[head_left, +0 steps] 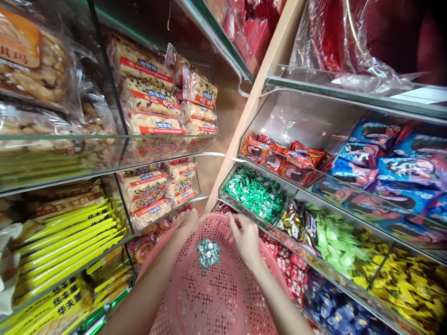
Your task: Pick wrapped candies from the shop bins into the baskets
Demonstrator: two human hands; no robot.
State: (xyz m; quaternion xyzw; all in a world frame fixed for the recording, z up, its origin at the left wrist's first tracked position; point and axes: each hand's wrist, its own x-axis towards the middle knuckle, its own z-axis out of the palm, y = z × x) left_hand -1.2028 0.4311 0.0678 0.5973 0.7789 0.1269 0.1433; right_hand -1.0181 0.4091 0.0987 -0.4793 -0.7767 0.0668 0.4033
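Note:
A pink perforated plastic basket (223,298) fills the lower middle of the head view, tilted so that I look into it. My left hand (187,222) is closed at the far rim on its left side. Opposite it, my right hand (244,235) grips the same rim, thumb and fingers pressed together. Inside the basket lies a small heap of green-and-white wrapped candies (208,253). Just beyond my right hand, a clear-fronted shelf bin holds many similar green candies (256,193). Parts of the rim are hidden under my fingers.
Glass-fronted shelves stand close on both sides, meeting at a wooden post (240,125). Packaged puffed-rice bars (153,100) and yellow packets (70,242) fill the left. On the right are blue packets (412,167), red packets (286,158), light green candies (337,242) and yellow candies (412,284).

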